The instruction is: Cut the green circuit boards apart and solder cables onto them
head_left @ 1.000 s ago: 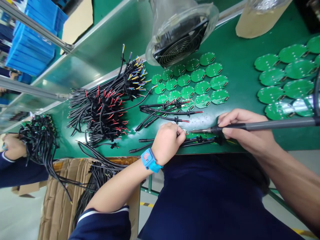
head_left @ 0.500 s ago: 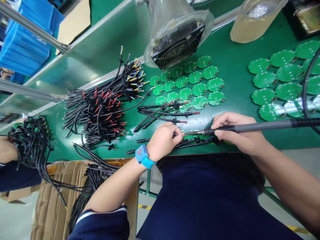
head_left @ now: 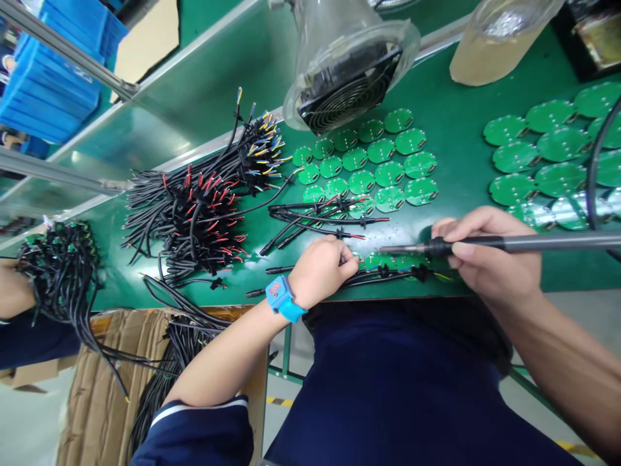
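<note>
My right hand (head_left: 490, 252) is wrapped around a soldering iron (head_left: 528, 243), whose metal tip points left, just above a row of small green circuit boards (head_left: 388, 260) near the table's front edge. At the left end of that row, the fingers of my left hand (head_left: 323, 266) pinch a black cable (head_left: 280, 269), its far end sticking out to the left. The pinched end is hidden by my fingers. Along the front edge, beside the boards, lie more black cables (head_left: 378, 277). Several cables with red-and-black wire ends (head_left: 315, 220) rest just beyond my left hand.
Round green boards (head_left: 389, 173) lie in rows, with larger ones (head_left: 514, 188) at right. A fan in a clear hood (head_left: 347, 97) hangs above. Cable bundles (head_left: 194, 223) are heaped left. A co-worker's hand (head_left: 17, 291) is at far left. A blue crate (head_left: 53, 77) stands behind.
My right hand has drawn the soldering iron to the right, and its tip has moved away from my left fingers. My left hand stays nearly in place.
</note>
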Demonstrator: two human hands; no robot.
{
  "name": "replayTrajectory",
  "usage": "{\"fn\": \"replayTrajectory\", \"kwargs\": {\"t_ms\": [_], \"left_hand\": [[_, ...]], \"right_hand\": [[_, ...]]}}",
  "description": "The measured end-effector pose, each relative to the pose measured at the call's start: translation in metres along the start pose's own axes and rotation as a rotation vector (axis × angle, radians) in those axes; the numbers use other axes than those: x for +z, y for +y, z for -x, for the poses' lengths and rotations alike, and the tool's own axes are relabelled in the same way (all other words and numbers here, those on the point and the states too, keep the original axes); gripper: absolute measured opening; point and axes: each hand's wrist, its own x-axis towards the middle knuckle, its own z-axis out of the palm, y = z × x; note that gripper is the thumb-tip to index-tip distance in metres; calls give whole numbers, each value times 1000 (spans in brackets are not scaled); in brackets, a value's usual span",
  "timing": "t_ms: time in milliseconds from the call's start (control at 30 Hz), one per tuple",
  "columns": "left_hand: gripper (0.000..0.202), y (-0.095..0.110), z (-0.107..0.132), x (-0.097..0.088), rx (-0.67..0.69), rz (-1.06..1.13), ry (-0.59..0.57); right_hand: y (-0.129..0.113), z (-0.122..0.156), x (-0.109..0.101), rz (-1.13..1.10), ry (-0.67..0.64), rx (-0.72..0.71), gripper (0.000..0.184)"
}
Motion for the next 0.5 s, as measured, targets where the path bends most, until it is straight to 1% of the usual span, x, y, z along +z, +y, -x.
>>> {"fn": "replayTrajectory", "kwargs": {"t_ms": [67,133,167,200,267,333,367,433,500], "left_hand": [[21,1,0,-2,10,-13,-12],[21,2,-1,-5,35,-38,-24],[20,2,-2,-6,54,-51,-16],[18,2,-3,-8,75,-66,11],[13,1,-8,-9,126,-126,115],[14,-2,-15,-10,191,-243,210],[16,-3,-18,-10,227,-308,228],[19,-7,-24,-11,280,-403,213],[21,-7,-26,-10,302,-426,205]], "right_hand": [[-3,6,-2,39,83,-20,6],[-5,12,-6,79,132,0,9],[-6,15,-8,64,148,13,11],[-6,17,-10,29,154,30,11],[-7,20,-12,-64,145,67,11],[-6,19,-11,-137,134,88,10],[-6,18,-11,-155,133,85,10],[-6,15,-10,-174,135,73,10],[-5,13,-11,-182,125,77,10]]}}
